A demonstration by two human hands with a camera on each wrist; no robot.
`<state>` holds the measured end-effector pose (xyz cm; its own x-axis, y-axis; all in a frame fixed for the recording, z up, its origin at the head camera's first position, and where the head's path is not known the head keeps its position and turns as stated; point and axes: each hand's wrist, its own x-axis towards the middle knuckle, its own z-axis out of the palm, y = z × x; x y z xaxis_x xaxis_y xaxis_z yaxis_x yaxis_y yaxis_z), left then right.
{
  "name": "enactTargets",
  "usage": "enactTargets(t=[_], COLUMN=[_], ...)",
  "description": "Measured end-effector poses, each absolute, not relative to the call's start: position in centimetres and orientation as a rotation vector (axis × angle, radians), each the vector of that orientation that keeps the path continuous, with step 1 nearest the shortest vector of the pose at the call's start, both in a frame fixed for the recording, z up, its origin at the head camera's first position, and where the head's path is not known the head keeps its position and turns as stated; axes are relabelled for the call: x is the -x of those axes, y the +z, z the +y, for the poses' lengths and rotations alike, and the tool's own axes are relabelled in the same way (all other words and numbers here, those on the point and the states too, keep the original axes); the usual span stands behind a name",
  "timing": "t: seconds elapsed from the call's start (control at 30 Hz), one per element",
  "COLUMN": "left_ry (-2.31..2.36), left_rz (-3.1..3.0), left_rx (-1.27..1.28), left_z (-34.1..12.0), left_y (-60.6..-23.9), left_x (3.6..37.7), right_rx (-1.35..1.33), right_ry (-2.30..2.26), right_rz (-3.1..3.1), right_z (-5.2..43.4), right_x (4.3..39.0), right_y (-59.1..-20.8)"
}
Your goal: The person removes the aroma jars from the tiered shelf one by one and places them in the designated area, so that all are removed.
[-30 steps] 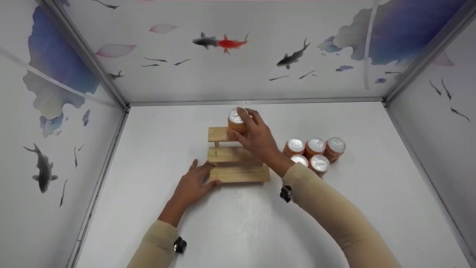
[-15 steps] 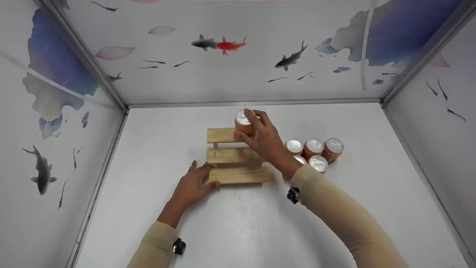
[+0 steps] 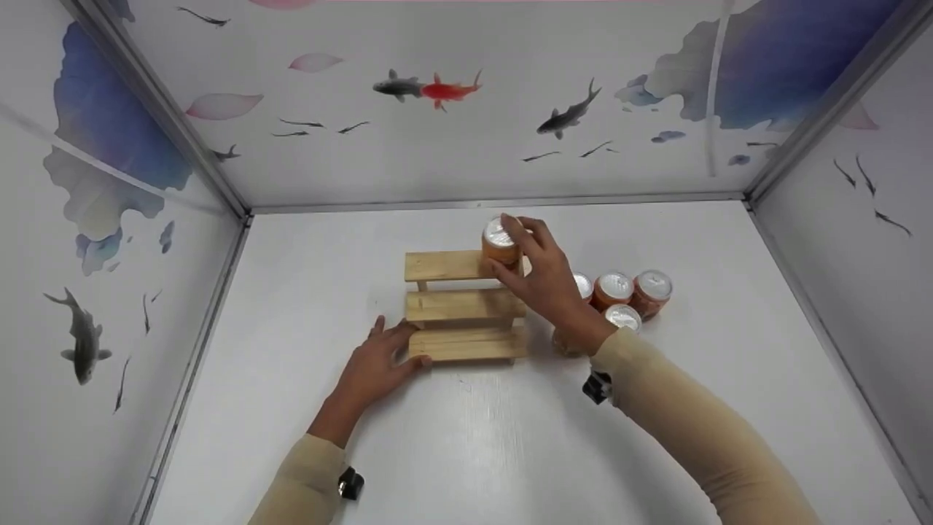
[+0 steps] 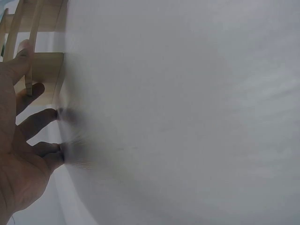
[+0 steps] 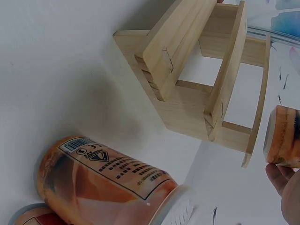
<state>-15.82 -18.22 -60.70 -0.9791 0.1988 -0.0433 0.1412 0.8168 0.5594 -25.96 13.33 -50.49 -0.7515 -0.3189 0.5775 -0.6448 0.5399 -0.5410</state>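
A three-tier wooden display rack (image 3: pixel 466 344) stands on the white table. My right hand (image 3: pixel 548 283) grips an upright orange can (image 3: pixel 500 252) with a silver lid, at the right end of the top shelf. In the right wrist view, the held can's (image 5: pixel 285 136) base is close over that shelf. My left hand (image 3: pixel 375 368) holds the rack's lower left end. In the left wrist view, thumb and index finger of the left hand (image 4: pixel 21 159) lie on either side of the front board (image 4: pixel 32 70), while the other fingertips rest on the table.
Several more orange cans (image 3: pixel 614 292) stand grouped right of the rack, partly hidden by my right forearm. One can (image 5: pixel 108 183) shows close up in the right wrist view. White panels (image 3: pixel 466 160) with painted fish enclose the table at the back and sides.
My right hand has carried the can rightward along the top shelf, from near its middle to its right end. The left hand stays at the rack's left end.
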Motion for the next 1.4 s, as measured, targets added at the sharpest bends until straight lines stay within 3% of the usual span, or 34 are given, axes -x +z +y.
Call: enactTargets(t=[1.4], left_ry=[0.861], left_rz=[2.9], left_rx=[-0.252], left_z=[-18.2], left_y=[-60.9], left_x=[15.9], right_rx=[-0.601], right_ry=[0.974], right_rz=[-2.398], right_z=[22.2], right_x=[22.3], right_y=[-51.0])
